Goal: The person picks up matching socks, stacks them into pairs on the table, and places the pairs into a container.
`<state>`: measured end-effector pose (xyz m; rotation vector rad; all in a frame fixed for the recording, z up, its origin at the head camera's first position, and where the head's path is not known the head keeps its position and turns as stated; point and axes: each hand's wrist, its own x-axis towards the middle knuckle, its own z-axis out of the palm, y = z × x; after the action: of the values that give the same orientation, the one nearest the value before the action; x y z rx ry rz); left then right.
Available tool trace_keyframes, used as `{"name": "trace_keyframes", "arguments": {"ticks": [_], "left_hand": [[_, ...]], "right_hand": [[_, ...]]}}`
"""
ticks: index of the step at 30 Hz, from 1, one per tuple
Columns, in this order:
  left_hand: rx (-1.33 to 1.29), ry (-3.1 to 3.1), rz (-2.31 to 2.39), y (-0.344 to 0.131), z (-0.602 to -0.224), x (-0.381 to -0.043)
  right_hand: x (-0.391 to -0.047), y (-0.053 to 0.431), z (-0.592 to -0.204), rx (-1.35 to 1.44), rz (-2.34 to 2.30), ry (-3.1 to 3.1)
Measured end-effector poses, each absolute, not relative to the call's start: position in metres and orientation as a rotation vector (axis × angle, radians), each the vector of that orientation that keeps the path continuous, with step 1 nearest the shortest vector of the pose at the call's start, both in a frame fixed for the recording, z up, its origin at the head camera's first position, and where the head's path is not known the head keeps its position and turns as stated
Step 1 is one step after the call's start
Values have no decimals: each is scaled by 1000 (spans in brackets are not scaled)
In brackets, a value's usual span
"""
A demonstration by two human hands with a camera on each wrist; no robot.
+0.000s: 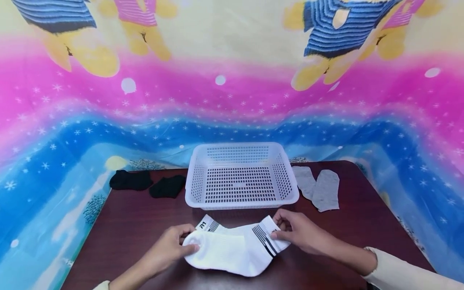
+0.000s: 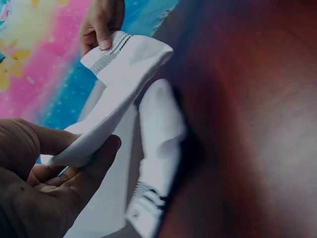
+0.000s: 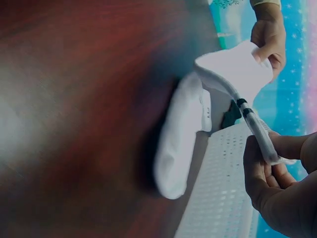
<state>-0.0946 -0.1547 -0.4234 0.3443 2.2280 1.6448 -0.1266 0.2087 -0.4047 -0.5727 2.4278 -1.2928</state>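
Observation:
A white ankle sock with dark stripes round its cuff is stretched sideways between both hands. My left hand pinches the toe end between thumb and fingers. At the striped cuff, my right hand grips the fabric the same way. The held sock hangs above the table in both wrist views. Beneath it a second white sock lies on the table, its striped cuff toward the left side in the head view, where the held sock partly covers it.
Behind the hands stands a white perforated plastic basket. Two black socks lie to its left, two grey socks to its right. The dark red table ends at a patterned cloth backdrop.

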Motion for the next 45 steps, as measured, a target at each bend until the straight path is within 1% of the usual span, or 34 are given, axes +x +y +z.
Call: {"name": "trace_keyframes", "arguments": {"ticks": [5,12,17,24,30,34,45], "left_hand": [[388,2126,1674,-152,-441,-83],[363,2004,1764,-150,-460,-71],[312,1958,1804,-148,-470,-65],[272,2009,1785,-143,-481,-64],[244,2159,1735,-139,-490,-64],[241,2339,1617,-137,-496,-62],[442,2793,1239,-134,-504,-60]], "right_hand": [[-112,218,-420,-611,-1364,2345],[-100,229,-442,-564,-1411,2283],[-94,234,-452,-568,-1448,2275],[-92,237,-460,-544,-1409,2338],[-90,236,-470,-483,-1342,2393],[-88,235,-477,-458,-1288,2444],[-86,230,-488,-464,-1130,2592]]}}
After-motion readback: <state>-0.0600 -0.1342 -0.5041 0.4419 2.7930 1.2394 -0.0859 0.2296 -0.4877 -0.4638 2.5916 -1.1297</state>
